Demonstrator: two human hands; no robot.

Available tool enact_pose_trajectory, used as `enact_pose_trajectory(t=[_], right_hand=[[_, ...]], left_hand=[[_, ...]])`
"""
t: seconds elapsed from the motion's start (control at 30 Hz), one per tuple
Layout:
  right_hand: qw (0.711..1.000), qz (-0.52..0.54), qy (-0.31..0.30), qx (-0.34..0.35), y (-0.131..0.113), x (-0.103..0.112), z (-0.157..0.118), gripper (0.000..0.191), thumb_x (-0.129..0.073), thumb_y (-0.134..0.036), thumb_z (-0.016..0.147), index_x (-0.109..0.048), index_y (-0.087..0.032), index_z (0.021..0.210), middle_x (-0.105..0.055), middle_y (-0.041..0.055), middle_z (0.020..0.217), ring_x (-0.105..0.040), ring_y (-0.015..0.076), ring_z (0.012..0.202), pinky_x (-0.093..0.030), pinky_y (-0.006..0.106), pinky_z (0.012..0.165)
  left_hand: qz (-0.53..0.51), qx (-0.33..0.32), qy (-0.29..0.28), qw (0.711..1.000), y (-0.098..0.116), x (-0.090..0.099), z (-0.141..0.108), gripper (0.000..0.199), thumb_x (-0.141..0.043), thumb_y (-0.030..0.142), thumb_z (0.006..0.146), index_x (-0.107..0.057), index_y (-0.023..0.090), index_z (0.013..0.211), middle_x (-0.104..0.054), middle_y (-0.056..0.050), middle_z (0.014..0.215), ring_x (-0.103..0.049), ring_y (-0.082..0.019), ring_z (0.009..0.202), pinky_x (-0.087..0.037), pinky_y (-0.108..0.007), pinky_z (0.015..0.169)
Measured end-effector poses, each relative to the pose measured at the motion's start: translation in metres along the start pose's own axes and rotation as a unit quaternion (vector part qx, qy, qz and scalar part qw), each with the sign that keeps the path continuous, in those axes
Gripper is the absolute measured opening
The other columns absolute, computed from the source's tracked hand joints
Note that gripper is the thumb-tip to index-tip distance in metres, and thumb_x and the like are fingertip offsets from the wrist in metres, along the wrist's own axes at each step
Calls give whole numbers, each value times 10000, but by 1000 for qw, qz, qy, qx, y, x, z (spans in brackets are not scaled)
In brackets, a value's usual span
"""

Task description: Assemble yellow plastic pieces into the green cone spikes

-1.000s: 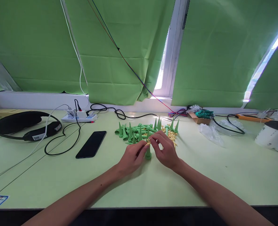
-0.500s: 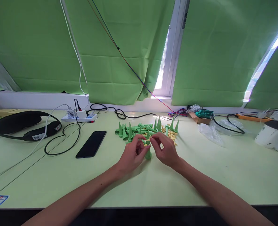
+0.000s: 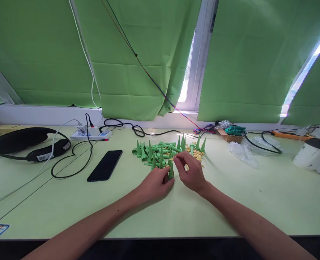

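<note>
Near the middle of the table, a green cone-shaped piece [image 3: 171, 171] stands upright, and the fingers of my left hand [image 3: 157, 181] close around its lower part. My right hand [image 3: 188, 169] is just to its right, thumb and forefinger pinched on a small yellow piece [image 3: 171, 159] that points toward the cone's upper part. Behind both hands lies a cluster of green cones [image 3: 150, 151], several upright and others lying on their sides. Small yellow pieces [image 3: 198, 155] are heaped behind my right hand, partly hidden by it.
A black phone [image 3: 105, 166] lies left of my hands. Farther left are a black headband-like device [image 3: 48, 150], cables and a white power strip [image 3: 100, 135]. Toward the right are a small cardboard box [image 3: 230, 136], clear plastic bags [image 3: 242, 153] and a white roll [image 3: 314, 154].
My left hand has moved down from the cone's upper part to its base. The cone's tip now shows more fully. My right hand has hardly moved.
</note>
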State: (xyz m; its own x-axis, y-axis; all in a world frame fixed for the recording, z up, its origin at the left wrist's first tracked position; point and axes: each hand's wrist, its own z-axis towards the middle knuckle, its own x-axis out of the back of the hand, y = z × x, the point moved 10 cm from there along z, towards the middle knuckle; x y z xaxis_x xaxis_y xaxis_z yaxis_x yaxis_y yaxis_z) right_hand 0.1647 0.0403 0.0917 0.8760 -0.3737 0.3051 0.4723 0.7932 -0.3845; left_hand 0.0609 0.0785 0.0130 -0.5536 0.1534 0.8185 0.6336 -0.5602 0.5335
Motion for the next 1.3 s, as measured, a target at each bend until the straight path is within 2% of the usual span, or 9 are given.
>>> enact_pose_trajectory(t=[0.13, 0.33, 0.43, 0.57, 0.67, 0.77, 0.87, 1.1, 1.3], right_hand=[[1000, 0, -12, -6, 1, -3, -1, 122, -497, -172, 961, -532, -202, 848, -554, -1, 716, -480, 116, 594, -405, 252, 566], [1000, 6, -20, -6, 0, -5, -1, 123, -492, -173, 959, -530, -200, 845, -551, -5, 709, -474, 112, 581, -406, 249, 557], [1000, 8, -19, -6, 1, -5, -1, 120, -492, -173, 960, -535, -200, 852, -557, -1, 716, -481, 114, 590, -410, 251, 561], [1000, 9, -21, -4, 1, -5, -1, 121, -492, -179, 963, -540, -201, 854, -566, 4, 721, -479, 118, 595, -409, 256, 557], [1000, 11, -21, -9, 3, -5, -1, 118, -488, -192, 967, -543, -204, 863, -567, 5, 719, -480, 120, 592, -413, 258, 555], [1000, 12, -19, -16, 4, -5, -2, 111, -486, -207, 970, -546, -205, 877, -577, 8, 728, -492, 122, 595, -420, 258, 558], [999, 8, -26, -17, 6, -7, -2, 114, -486, -208, 969, -546, -205, 872, -573, 7, 721, -486, 121, 589, -414, 257, 556], [998, 13, -52, -18, 10, -14, -4, 104, -494, -197, 966, -551, -202, 878, -583, 7, 741, -490, 116, 605, -413, 251, 570], [998, 5, -66, -21, 10, -15, -4, 120, -491, -216, 969, -545, -201, 862, -576, 4, 719, -461, 116, 579, -398, 256, 559]], left_hand=[[-5, -7, 2, 1000, 1, 0, 1, 232, -514, 296, 855, -408, 194, 675, -494, 49, 559, -414, -104, 508, -264, -251, 491], [-85, 0, 74, 994, 1, 17, 1, 209, -544, 280, 851, -488, 174, 679, -424, 60, 543, -375, -88, 510, -267, -229, 488], [-150, 2, 109, 983, 1, 27, -1, 207, -539, 330, 889, -598, 159, 789, -439, 53, 572, -384, -93, 531, -292, -223, 496], [-211, 11, 143, 967, 0, 38, -3, 319, -528, 438, 923, -643, 142, 888, -533, 16, 640, -426, -102, 559, -319, -229, 505], [-254, 26, 161, 954, -4, 42, -4, 342, -521, 469, 933, -631, 145, 926, -509, 23, 616, -415, -99, 539, -316, -231, 493], [-293, 41, 158, 942, -8, 40, -3, 385, -484, 504, 949, -573, 155, 813, -438, 45, 529, -382, -90, 477, -300, -236, 467], [-319, 33, 160, 934, -7, 41, -3, 392, -471, 512, 956, -528, 167, 779, -441, 48, 520, -377, -82, 456, -295, -237, 455], [-319, 27, 169, 932, -5, 44, -5, 425, -486, 508, 951, -436, 181, 685, -425, 48, 524, -380, -77, 462, -299, -239, 458], [-296, 25, 177, 938, -6, 46, -5, 423, -487, 515, 946, -463, 177, 692, -432, 43, 538, -392, -85, 466, -307, -244, 459]])
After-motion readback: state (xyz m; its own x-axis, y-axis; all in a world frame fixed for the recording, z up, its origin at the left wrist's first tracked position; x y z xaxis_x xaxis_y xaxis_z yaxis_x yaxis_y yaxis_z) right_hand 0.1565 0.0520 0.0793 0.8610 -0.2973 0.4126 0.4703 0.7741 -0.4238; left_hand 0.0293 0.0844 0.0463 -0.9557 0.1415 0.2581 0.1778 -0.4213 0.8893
